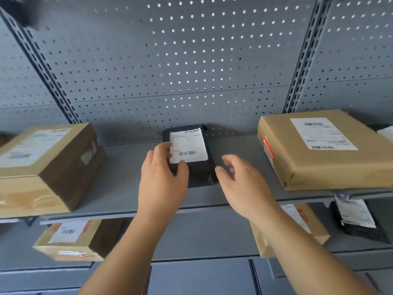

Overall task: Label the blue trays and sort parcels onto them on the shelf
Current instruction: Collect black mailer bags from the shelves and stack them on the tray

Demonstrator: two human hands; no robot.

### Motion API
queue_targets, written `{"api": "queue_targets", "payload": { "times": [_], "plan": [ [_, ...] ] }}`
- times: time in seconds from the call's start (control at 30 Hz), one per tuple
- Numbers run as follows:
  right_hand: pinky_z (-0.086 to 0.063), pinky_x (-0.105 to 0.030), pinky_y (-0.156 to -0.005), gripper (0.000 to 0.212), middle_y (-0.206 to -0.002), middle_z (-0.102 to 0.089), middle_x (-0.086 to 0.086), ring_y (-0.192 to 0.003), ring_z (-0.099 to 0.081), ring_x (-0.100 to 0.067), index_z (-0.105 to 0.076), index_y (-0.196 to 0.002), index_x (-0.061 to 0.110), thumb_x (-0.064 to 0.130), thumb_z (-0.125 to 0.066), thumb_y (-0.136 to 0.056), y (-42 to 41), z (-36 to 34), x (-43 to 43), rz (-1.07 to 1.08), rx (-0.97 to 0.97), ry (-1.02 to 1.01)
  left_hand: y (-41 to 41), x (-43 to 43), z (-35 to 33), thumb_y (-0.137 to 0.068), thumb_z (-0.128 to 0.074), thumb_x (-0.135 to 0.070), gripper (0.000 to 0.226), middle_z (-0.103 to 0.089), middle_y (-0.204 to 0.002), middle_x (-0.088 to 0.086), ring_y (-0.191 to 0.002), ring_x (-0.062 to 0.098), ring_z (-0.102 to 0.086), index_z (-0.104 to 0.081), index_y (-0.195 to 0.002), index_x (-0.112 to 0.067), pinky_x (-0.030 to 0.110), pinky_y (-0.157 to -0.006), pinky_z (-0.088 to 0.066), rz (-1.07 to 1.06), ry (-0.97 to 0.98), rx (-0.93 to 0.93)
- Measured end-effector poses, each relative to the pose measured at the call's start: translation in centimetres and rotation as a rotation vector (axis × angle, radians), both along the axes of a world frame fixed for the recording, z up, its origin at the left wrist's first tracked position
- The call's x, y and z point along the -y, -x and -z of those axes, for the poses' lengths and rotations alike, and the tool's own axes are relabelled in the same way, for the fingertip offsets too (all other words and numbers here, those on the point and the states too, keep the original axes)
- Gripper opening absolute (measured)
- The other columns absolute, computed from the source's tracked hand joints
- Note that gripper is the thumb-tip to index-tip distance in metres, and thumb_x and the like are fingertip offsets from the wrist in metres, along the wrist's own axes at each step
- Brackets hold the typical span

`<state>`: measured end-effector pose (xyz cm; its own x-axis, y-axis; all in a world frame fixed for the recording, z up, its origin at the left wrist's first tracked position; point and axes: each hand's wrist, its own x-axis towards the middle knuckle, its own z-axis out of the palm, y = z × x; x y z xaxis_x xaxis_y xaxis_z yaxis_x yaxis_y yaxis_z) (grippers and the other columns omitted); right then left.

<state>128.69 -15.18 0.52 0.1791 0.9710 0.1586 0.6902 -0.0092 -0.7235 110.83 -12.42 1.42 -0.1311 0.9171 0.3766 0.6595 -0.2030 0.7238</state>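
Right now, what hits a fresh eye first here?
The black parcel with its white label, in the middle of the shelf. The left hand holds its left edge, and the right hand is open just beside it. A tall brown box sits to its left, a flat brown box to its right.

A black parcel (200, 171) lies flat on the shelf (119, 177) — white label (188, 145) up.

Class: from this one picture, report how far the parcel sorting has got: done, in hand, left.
Done: a cardboard box and a flat box lie on the shelf. In hand: the left hand holds the black parcel between them; the right hand hovers open beside it. Left: no blue trays show, so labelling looks outstanding.
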Motion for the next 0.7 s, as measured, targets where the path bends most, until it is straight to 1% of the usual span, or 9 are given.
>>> {"api": "queue_targets", "payload": {
  "times": [0.13,0.3,0.33,0.4,0.43,0.47,0.57,0.67,0.7],
  "plan": [
    [-0.043,-0.032,-0.102,0.049,-0.14,-0.058,0.012,-0.127,-0.054,-0.01,-0.052,-0.139,0.029,0.051,-0.047,-0.096,1.5,0.1,-3.0,0.028,-0.116,0.075,1.9,-2.8,0.5,-0.096,-0.057,-0.043,0.053,-0.051,-0.125,-0.005,-0.113,0.023,-0.057,-0.047,-0.144,-0.024,0.045,-0.099,-0.049,-0.025,0.192,0.016],
    [-0.039,-0.03,-0.099,0.053,-0.145,-0.056,0.008,-0.132,-0.052,-0.015,-0.052,-0.143,0.024,0.049,-0.048,-0.096,2.9,-0.2,-5.2,0.08,-0.224,0.15,3.2,-5.1,1.2,-0.093,-0.054,-0.046,0.048,-0.06,-0.13,-0.007,-0.107,0.017,-0.063,-0.055,-0.137,-0.027,0.04,-0.088,-0.057,0.079,0.371,0.054],
    [-0.042,-0.033,-0.096,0.05,-0.138,-0.061,0.008,-0.126,-0.056,-0.017,-0.056,-0.138,0.022,0.048,-0.048,-0.096,3.2,-0.3,-5.5,0.096,-0.242,0.171,3.4,-5.5,1.3,-0.093,-0.053,-0.045,0.041,-0.064,-0.124,-0.008,-0.101,0.014,-0.064,-0.059,-0.13,-0.028,0.036,-0.081,-0.057,0.099,0.399,0.047],
    [-0.046,-0.037,-0.074,0.033,-0.088,-0.07,0.009,-0.086,-0.063,-0.022,-0.064,-0.099,0.016,0.043,-0.047,-0.096,3.8,-0.4,-5.8,0.122,-0.269,0.187,3.7,-6.1,1.4,-0.094,-0.053,-0.043,0.029,-0.069,-0.104,-0.013,-0.082,0.005,-0.067,-0.066,-0.115,-0.029,0.022,-0.062,-0.054,0.136,0.441,0.055],
    [-0.038,-0.037,-0.061,0.031,-0.061,-0.054,0.007,-0.064,-0.05,-0.021,-0.052,-0.079,0.014,0.04,-0.046,-0.095,4.0,-0.4,-5.9,0.13,-0.291,0.199,3.8,-6.3,1.4,-0.094,-0.054,-0.043,0.025,-0.069,-0.095,-0.017,-0.072,0.0,-0.067,-0.067,-0.11,-0.028,0.017,-0.052,-0.05,0.151,0.463,0.072],
    [-0.027,-0.036,-0.055,0.033,-0.051,-0.039,0.007,-0.055,-0.036,-0.017,-0.04,-0.072,0.014,0.037,-0.046,-0.094,4.2,-0.5,-6.0,0.128,-0.305,0.213,3.9,-6.5,1.4,-0.095,-0.054,-0.043,0.024,-0.068,-0.089,-0.019,-0.066,-0.002,-0.065,-0.068,-0.106,-0.028,0.014,-0.046,-0.046,0.165,0.484,0.081],
    [-0.021,-0.034,-0.058,0.027,-0.055,-0.038,0.005,-0.057,-0.03,-0.014,-0.047,-0.08,0.003,0.028,-0.047,-0.091,4.2,-0.5,-6.2,0.135,-0.34,0.233,4.0,-7.0,1.5,-0.094,-0.052,-0.048,0.028,-0.07,-0.088,-0.014,-0.07,0.005,-0.065,-0.068,-0.099,-0.026,0.022,-0.052,-0.045,0.186,0.523,0.066],
    [-0.026,-0.035,-0.067,0.031,-0.09,-0.061,-0.024,-0.071,-0.039,-0.017,-0.058,-0.1,-0.002,0.025,-0.049,-0.086,4.1,-0.3,-6.2,0.13,-0.396,0.232,3.8,-6.9,1.7,-0.095,-0.052,-0.047,0.027,-0.07,-0.087,-0.015,-0.073,0.008,-0.065,-0.068,-0.099,-0.026,0.023,-0.053,-0.045,0.179,0.521,0.102],
    [-0.026,-0.035,-0.069,0.034,-0.103,-0.063,-0.026,-0.073,-0.039,-0.017,-0.057,-0.103,-0.002,0.025,-0.05,-0.085,4.1,-0.3,-6.2,0.125,-0.417,0.226,3.7,-6.8,1.7,-0.095,-0.052,-0.046,0.027,-0.07,-0.088,-0.015,-0.076,0.008,-0.065,-0.068,-0.1,-0.026,0.024,-0.055,-0.046,0.182,0.512,0.116]
  ]
}}
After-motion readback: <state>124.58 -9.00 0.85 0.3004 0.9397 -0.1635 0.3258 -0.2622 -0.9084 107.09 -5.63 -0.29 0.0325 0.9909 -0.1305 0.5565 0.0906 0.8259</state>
